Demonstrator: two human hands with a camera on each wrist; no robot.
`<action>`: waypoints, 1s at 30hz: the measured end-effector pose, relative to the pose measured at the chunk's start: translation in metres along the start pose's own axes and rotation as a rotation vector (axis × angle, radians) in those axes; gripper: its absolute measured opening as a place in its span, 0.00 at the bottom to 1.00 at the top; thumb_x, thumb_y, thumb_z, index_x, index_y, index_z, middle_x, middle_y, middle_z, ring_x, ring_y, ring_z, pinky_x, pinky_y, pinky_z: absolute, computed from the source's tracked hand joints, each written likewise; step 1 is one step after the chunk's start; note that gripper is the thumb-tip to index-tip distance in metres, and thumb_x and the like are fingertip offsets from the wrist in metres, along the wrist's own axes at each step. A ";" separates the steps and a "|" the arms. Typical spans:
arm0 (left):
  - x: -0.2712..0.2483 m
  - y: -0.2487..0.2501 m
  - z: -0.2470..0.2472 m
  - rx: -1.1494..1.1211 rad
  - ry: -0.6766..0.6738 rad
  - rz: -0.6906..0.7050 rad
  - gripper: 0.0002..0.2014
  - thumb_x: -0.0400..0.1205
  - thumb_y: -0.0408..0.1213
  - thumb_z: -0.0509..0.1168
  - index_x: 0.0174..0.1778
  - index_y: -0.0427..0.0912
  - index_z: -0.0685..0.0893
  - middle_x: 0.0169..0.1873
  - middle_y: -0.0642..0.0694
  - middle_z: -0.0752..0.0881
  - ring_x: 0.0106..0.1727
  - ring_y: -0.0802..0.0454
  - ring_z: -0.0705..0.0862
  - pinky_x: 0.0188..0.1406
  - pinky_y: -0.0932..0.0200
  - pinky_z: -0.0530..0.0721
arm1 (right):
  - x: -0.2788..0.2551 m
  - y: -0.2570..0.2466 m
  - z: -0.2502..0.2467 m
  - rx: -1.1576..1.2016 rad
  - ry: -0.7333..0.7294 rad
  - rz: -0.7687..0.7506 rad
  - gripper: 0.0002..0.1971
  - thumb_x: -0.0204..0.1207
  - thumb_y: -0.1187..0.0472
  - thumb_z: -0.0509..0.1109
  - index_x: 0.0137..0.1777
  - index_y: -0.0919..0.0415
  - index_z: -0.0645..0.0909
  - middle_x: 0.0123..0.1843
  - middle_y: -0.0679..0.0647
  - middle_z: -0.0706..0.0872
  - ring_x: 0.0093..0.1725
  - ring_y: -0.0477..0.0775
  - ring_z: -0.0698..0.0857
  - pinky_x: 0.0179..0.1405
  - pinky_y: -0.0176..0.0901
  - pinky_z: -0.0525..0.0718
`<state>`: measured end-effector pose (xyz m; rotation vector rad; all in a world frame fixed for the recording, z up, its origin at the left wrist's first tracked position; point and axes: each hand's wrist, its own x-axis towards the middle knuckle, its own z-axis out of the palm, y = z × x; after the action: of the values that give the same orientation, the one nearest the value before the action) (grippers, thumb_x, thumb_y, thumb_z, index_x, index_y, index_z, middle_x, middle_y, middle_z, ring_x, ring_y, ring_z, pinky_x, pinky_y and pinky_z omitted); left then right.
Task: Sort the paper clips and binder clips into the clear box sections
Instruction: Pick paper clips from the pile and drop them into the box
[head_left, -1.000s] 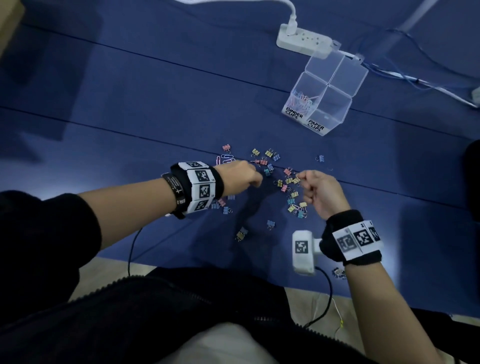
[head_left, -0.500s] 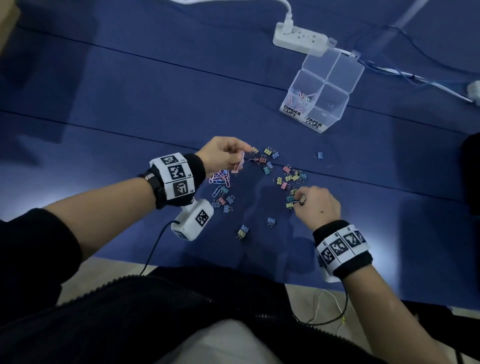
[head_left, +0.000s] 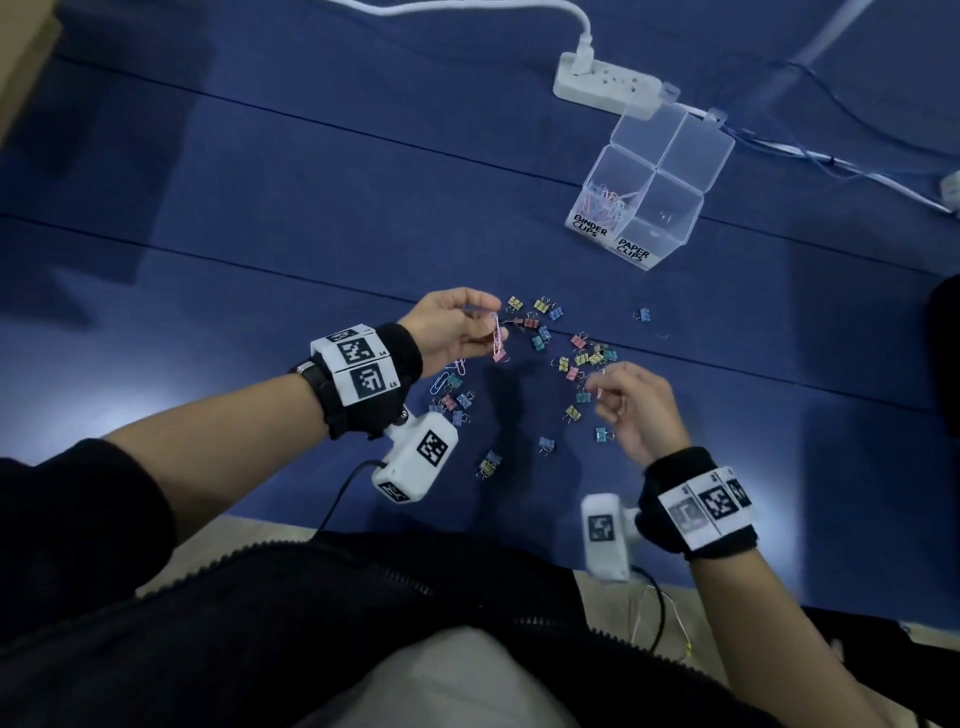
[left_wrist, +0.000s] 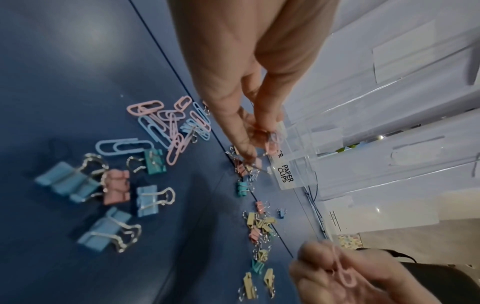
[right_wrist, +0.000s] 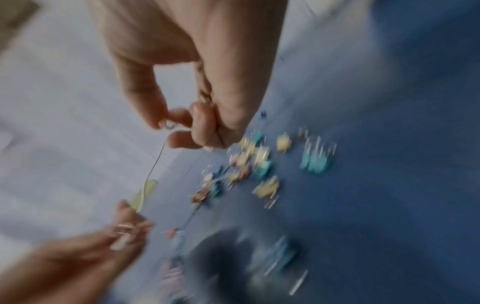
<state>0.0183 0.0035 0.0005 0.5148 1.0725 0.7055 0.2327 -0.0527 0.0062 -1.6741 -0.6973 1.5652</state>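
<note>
My left hand (head_left: 485, 325) is raised over the left of the scattered clips and pinches a pink paper clip (head_left: 497, 340) that hangs from its fingertips; the left wrist view shows this left hand (left_wrist: 259, 139) too. My right hand (head_left: 605, 387) hovers over the right of the pile and pinches another pink paper clip (left_wrist: 344, 275). Coloured binder clips (head_left: 582, 358) lie spread on the blue mat. A small heap of paper clips (left_wrist: 168, 125) lies under my left wrist. The clear box (head_left: 691, 208) stands beyond; its section labelled BINDER CLIPS holds paper clips (head_left: 610, 200).
A white power strip (head_left: 605, 85) with its cable lies behind the box. Thin wires (head_left: 831, 161) run off to the right. Wrist cameras (head_left: 415, 462) hang below both wrists. The right wrist view is blurred by motion.
My left hand has risen from the pile and drawn back left with a pink paper clip. My right hand has lifted off the binder clips and turned, now pinching a clip.
</note>
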 end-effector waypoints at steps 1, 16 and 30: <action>-0.001 0.000 0.001 0.001 -0.017 0.001 0.13 0.82 0.17 0.56 0.40 0.39 0.77 0.34 0.42 0.77 0.25 0.58 0.88 0.32 0.62 0.90 | -0.001 0.001 0.005 0.192 -0.051 0.068 0.16 0.71 0.75 0.56 0.25 0.59 0.69 0.21 0.50 0.78 0.20 0.43 0.66 0.17 0.30 0.63; -0.012 0.000 0.009 -0.091 -0.091 -0.038 0.22 0.81 0.12 0.46 0.47 0.39 0.79 0.32 0.47 0.70 0.34 0.56 0.78 0.43 0.63 0.89 | 0.004 0.002 0.047 0.210 -0.191 0.102 0.14 0.56 0.78 0.45 0.30 0.58 0.61 0.11 0.53 0.70 0.11 0.45 0.59 0.13 0.23 0.54; -0.011 -0.001 0.008 -0.399 0.002 -0.144 0.17 0.78 0.21 0.42 0.33 0.40 0.71 0.29 0.47 0.68 0.28 0.55 0.71 0.27 0.65 0.85 | -0.001 0.004 0.071 -0.083 -0.233 0.015 0.06 0.77 0.59 0.67 0.39 0.57 0.77 0.29 0.48 0.71 0.20 0.38 0.66 0.17 0.28 0.61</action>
<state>0.0222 -0.0051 0.0096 0.0929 0.9295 0.7680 0.1616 -0.0456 0.0036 -1.5730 -0.8815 1.7818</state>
